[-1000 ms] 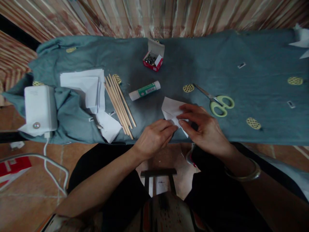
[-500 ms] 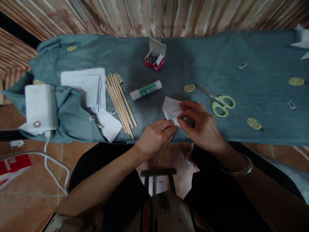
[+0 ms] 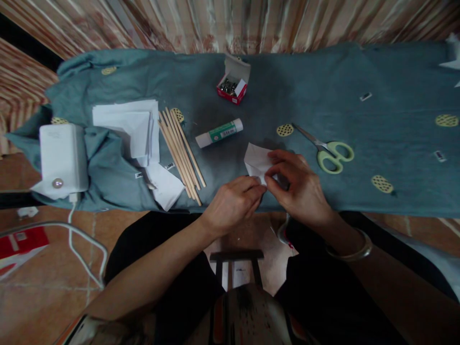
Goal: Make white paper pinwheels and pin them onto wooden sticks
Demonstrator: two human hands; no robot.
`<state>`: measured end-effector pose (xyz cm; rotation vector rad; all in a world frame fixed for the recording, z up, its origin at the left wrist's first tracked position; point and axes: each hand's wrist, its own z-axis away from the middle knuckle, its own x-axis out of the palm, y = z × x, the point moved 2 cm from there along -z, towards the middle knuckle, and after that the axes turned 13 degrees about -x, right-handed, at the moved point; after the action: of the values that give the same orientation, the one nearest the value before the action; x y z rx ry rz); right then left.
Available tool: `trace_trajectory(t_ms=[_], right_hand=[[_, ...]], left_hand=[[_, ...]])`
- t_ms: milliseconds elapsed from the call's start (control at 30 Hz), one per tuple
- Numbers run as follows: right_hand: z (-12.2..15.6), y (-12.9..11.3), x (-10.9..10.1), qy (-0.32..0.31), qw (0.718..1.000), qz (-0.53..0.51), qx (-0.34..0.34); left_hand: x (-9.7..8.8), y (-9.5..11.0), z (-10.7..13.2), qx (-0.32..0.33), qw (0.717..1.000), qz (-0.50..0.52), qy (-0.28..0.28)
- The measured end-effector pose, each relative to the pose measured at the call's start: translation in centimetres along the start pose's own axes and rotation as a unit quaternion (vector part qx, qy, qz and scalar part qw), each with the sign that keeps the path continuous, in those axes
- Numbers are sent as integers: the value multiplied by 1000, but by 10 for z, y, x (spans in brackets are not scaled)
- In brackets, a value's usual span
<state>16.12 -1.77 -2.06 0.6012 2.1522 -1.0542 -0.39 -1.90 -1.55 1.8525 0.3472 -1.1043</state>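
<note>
A small folded white paper [image 3: 256,160] lies near the front edge of the blue-grey cloth [image 3: 377,139]. My left hand [image 3: 233,203] pinches its near corner with closed fingers. My right hand [image 3: 300,189] curls over the paper's right side, thumb and fingers pressed together on it. Part of the paper is hidden under my right hand.
Green-handled scissors [image 3: 328,151] lie right of the hands. A glue stick [image 3: 219,133], several wooden sticks [image 3: 181,153], a stack of white paper [image 3: 131,127] and a loose sheet [image 3: 163,184] lie to the left. A red box of clips [image 3: 232,86] stands behind. A white charger [image 3: 63,155] sits far left.
My right hand has drawn in to the left and curled tighter over the paper. The paper's right flap is now covered. My left hand keeps its pinch.
</note>
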Motion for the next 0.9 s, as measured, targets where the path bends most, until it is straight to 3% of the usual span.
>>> trace_trajectory(t_ms=[533, 900], right_hand=[[0, 1, -4, -23, 999, -11, 38], [6, 0, -2, -25, 1000, 7, -11]], left_hand=[[0, 0, 0, -1, 1000, -2, -3], [0, 1, -1, -12, 1000, -5, -19]])
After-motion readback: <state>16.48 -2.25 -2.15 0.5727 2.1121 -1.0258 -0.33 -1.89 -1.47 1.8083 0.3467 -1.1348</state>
